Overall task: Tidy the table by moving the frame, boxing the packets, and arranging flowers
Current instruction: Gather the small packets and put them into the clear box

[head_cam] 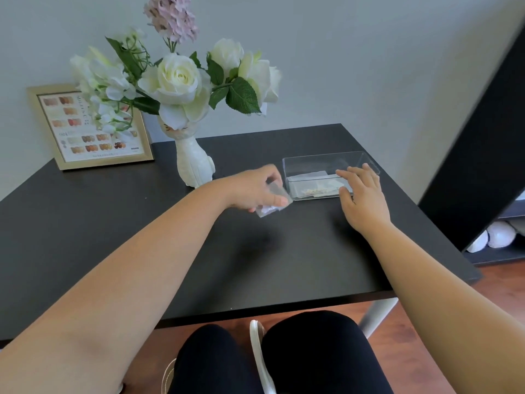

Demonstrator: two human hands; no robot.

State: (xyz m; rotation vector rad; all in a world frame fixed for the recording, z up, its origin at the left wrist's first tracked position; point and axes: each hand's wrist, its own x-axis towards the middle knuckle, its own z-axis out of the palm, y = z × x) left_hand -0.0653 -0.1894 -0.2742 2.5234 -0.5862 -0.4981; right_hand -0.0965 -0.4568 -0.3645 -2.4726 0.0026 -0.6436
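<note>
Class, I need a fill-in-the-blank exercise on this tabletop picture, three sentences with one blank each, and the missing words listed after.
1. The left hand pinches a small clear plastic packet just to the ____ of the clear plastic box.
2. The white artificial flowers stand in a white ____ on the black table.
3. The gold-edged picture frame leans against the ____ at the table's far left corner.

Missing words: left; vase; wall
</note>
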